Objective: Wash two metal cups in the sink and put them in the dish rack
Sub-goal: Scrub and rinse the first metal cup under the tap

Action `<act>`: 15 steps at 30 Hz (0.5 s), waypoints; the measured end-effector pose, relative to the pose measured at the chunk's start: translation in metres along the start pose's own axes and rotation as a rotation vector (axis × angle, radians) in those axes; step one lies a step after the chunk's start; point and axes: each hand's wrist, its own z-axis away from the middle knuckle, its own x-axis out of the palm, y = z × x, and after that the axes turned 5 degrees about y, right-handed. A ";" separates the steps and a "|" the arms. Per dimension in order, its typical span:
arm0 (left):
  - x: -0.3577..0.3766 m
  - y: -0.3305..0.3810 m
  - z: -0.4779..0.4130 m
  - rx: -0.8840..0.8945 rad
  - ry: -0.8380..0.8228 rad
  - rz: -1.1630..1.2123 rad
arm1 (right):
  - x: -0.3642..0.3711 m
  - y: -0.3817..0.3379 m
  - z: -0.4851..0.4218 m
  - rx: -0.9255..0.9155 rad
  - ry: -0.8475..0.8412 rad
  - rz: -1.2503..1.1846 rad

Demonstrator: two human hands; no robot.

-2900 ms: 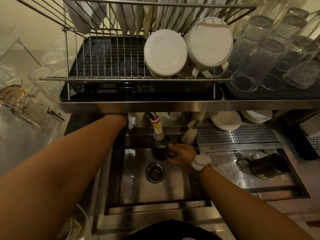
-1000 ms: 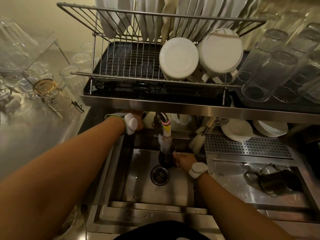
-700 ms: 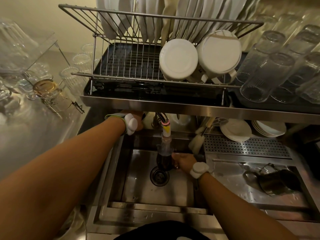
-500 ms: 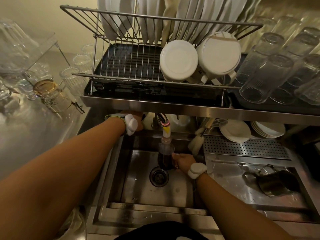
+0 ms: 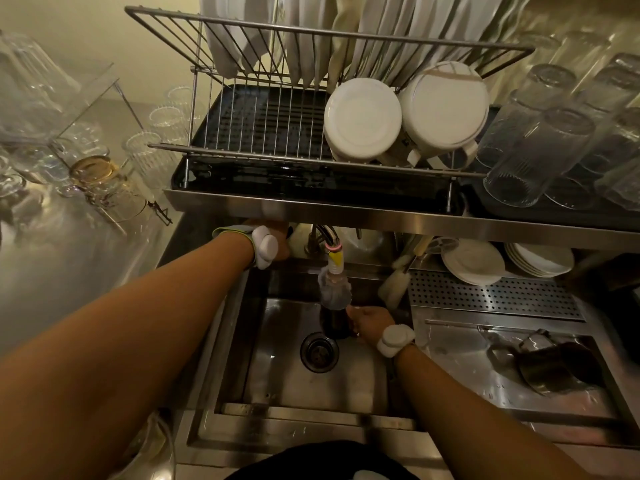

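Right hand [image 5: 370,318] closed around a dark metal cup [image 5: 334,323], holding it upright over the sink basin [image 5: 277,358], mouth directly beneath the faucet nozzle [image 5: 335,289] and just behind the drain [image 5: 318,351]. Whether water is running cannot be told in this light.

Left hand [image 5: 277,242] reaches back beside the faucet base, mostly hidden under the shelf edge; its grip cannot be told — probably on the tap handle.

Second metal cup [image 5: 554,370] lies on its side on the wet drainboard [image 5: 467,358], well to the right of the sink, long axis running roughly left–right. Which end is the mouth is too dim to tell. Right arm is the nearer one to it.

Dish rack [image 5: 311,43] sits on the shelf above and behind the sink. Its left part is bare wire; two overturned white mugs [image 5: 363,119] fill the right.

Judgement: first cup is in its rinse, second not yet touched. The held cup must travel up and back from the right hand, clearing the shelf's front lip, to reach the bare wire.
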 end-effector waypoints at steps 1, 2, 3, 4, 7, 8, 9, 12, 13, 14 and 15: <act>-0.001 0.000 0.000 -0.004 -0.018 -0.009 | -0.001 0.000 0.000 0.007 -0.009 -0.021; 0.000 0.000 -0.002 -0.003 -0.022 -0.005 | -0.002 -0.001 0.000 0.011 -0.014 -0.027; -0.001 0.002 -0.001 -0.006 -0.035 -0.003 | -0.002 -0.001 -0.002 0.012 -0.015 -0.023; -0.001 0.003 -0.001 -0.004 -0.030 0.004 | -0.002 -0.002 -0.003 0.010 -0.009 0.001; 0.002 0.004 -0.005 -0.026 -0.031 -0.037 | 0.001 0.000 -0.004 -0.028 -0.029 0.069; 0.002 0.004 -0.005 -0.016 -0.031 -0.034 | 0.001 0.000 -0.005 -0.032 -0.053 0.056; 0.000 0.004 -0.004 -0.018 -0.042 -0.030 | 0.003 0.002 -0.007 -0.030 -0.076 0.023; 0.001 0.005 -0.003 -0.024 -0.046 -0.030 | 0.005 0.004 -0.009 0.074 -0.139 -0.147; 0.000 0.006 -0.003 -0.028 -0.050 -0.044 | 0.007 0.006 -0.008 0.133 -0.166 -0.206; 0.002 0.007 -0.003 -0.032 -0.060 -0.060 | 0.010 0.007 -0.006 0.191 -0.191 -0.250; 0.003 0.008 -0.001 -0.047 -0.074 -0.067 | 0.012 0.009 -0.002 0.242 -0.216 -0.286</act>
